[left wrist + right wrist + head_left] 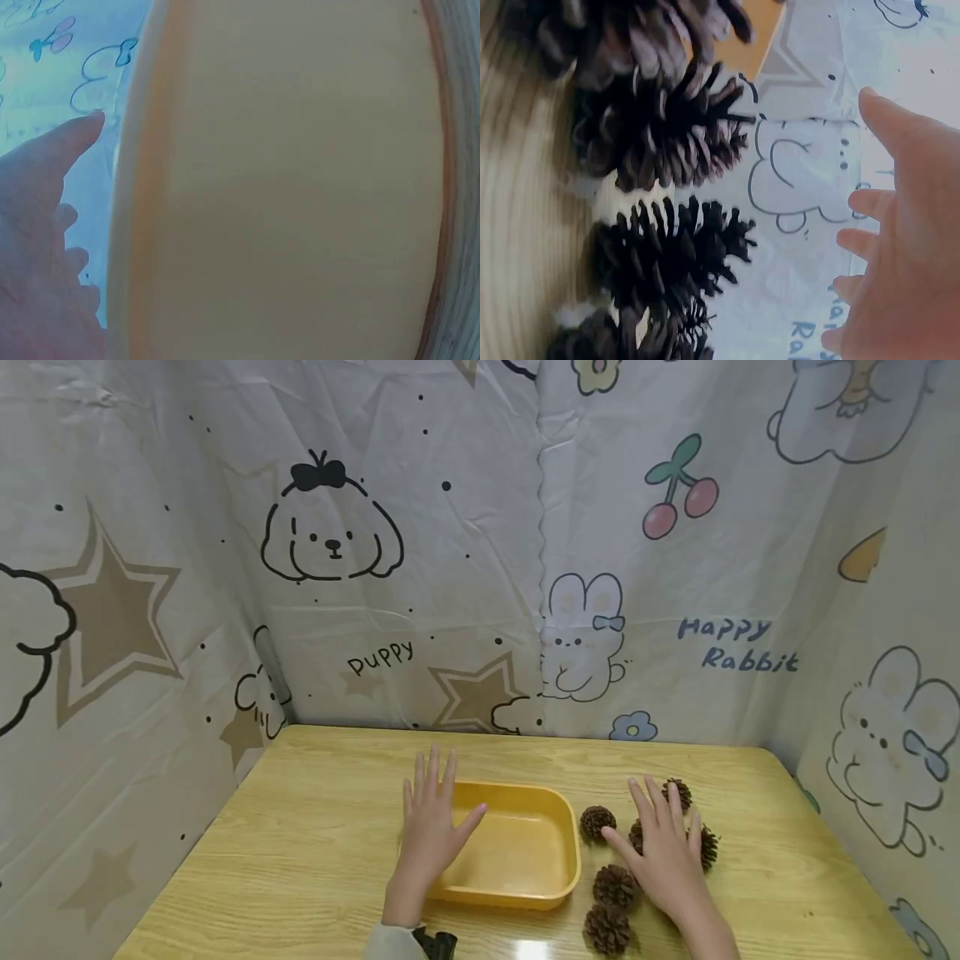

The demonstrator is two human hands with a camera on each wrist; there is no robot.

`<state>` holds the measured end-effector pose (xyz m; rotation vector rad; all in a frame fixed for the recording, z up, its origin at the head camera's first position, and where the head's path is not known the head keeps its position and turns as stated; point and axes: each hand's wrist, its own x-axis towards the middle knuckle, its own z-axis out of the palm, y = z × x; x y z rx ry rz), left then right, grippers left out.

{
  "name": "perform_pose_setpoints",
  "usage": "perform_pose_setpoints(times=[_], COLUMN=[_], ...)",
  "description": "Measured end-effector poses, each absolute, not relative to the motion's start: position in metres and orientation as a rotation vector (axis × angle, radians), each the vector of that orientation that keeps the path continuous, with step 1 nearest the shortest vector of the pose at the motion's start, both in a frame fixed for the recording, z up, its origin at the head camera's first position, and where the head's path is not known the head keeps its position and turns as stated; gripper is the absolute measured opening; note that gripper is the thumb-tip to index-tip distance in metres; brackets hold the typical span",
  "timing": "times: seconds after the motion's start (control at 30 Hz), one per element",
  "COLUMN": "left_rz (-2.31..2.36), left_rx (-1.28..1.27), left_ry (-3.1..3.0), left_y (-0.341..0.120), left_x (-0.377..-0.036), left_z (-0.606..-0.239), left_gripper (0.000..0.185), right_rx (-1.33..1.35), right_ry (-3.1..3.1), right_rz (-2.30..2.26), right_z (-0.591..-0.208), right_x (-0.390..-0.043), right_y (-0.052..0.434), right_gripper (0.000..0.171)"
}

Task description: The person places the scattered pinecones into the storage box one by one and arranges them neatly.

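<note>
An empty yellow plastic tray [558,843] sits on the wooden table [315,843]. My left hand [430,827] hovers over the tray's left edge with fingers straight and spread, holding nothing. In the left wrist view the tray [300,187] fills the frame, with the left hand [45,225] at the left. Several brown pine cones [597,822] lie to the right of the tray. My right hand [663,847] is spread flat over them, holding none. The right wrist view shows pine cones [660,135] close up and the right hand [907,240] open.
Printed cartoon curtains [480,543] wall the table at the back and on both sides. A dark strap [435,943] shows at my left wrist. Bare table surface lies left of the tray and along the back.
</note>
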<state>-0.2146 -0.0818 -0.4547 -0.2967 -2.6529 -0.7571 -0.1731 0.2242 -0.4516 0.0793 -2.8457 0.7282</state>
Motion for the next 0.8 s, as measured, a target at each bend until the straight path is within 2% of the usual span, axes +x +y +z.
perform_pose_setpoints(times=[0.8], left_rz=[-1.641], left_rx=[-0.210], left_ry=[-2.582], left_y=[-0.142], left_x=[-0.219], left_z=[-0.472], left_gripper=[0.079], right_rx=[0.045], right_ry=[-2.699], right_rz=[0.884], right_z=[-0.465], right_x=[-0.144], right_y=[0.271], right_gripper=[0.087])
